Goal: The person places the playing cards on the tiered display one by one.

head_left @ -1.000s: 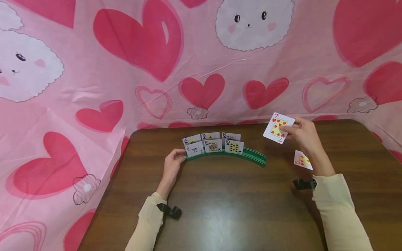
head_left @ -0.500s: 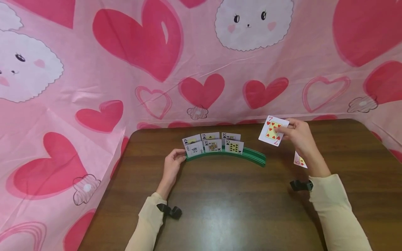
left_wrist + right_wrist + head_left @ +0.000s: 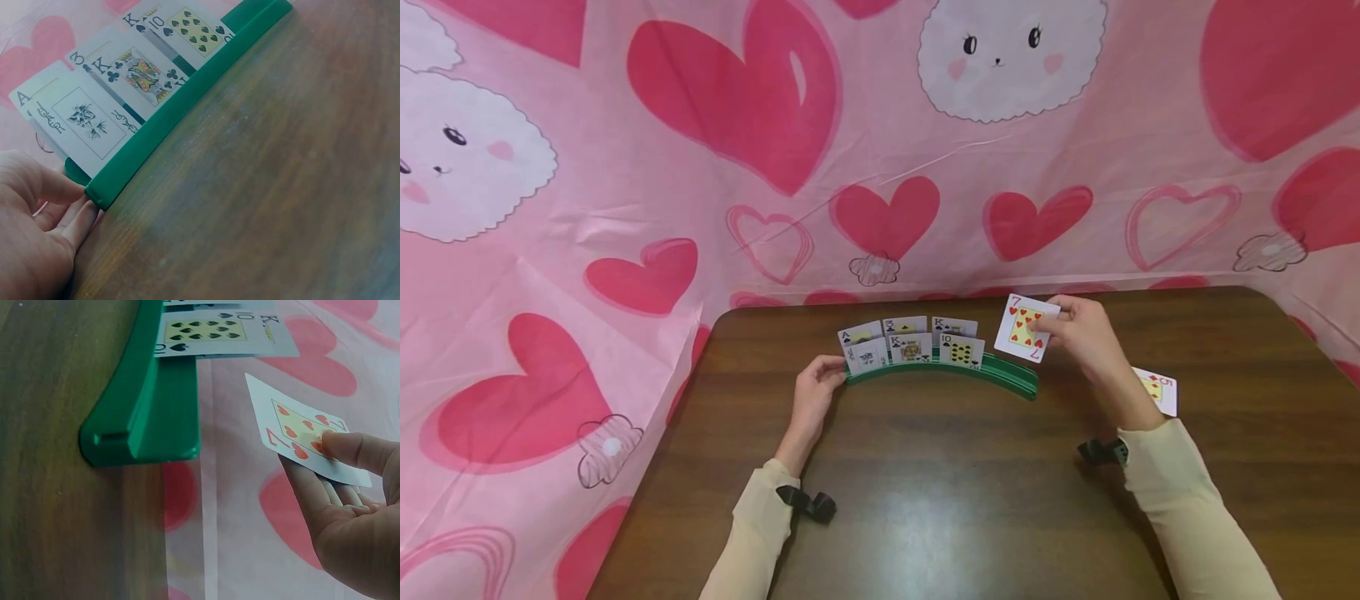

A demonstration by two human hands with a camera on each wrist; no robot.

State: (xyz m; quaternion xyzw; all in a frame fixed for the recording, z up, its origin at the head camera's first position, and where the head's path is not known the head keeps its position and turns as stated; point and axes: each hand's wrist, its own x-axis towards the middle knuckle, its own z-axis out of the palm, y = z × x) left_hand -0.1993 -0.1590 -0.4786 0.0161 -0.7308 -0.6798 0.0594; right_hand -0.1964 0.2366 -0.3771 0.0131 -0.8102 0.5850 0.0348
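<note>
A curved green card holder [image 3: 1009, 377] stands on the table with two rows of playing cards upright in its left and middle parts. In front are a joker [image 3: 84, 122], a king of clubs [image 3: 142, 76] and a ten of spades [image 3: 961, 352]. Behind them an ace [image 3: 859, 332], a three [image 3: 904, 323] and a king [image 3: 955, 323] show only in part. My left hand [image 3: 815, 396] pinches the holder's left end between thumb and fingers. Raised near the holder's right end, my right hand [image 3: 1093, 342] pinches a seven of hearts [image 3: 1021, 332], face toward me.
A five of diamonds [image 3: 1161, 392] lies face up on the brown wooden table [image 3: 955, 500], partly behind my right forearm. Pink heart-printed cloth [image 3: 880, 142] hangs behind the table. Each wrist wears a black camera mount [image 3: 811, 504].
My right hand has moved left and slightly down with the seven of hearts, toward the holder's right end. More of the five's right side now shows. My left hand stays put.
</note>
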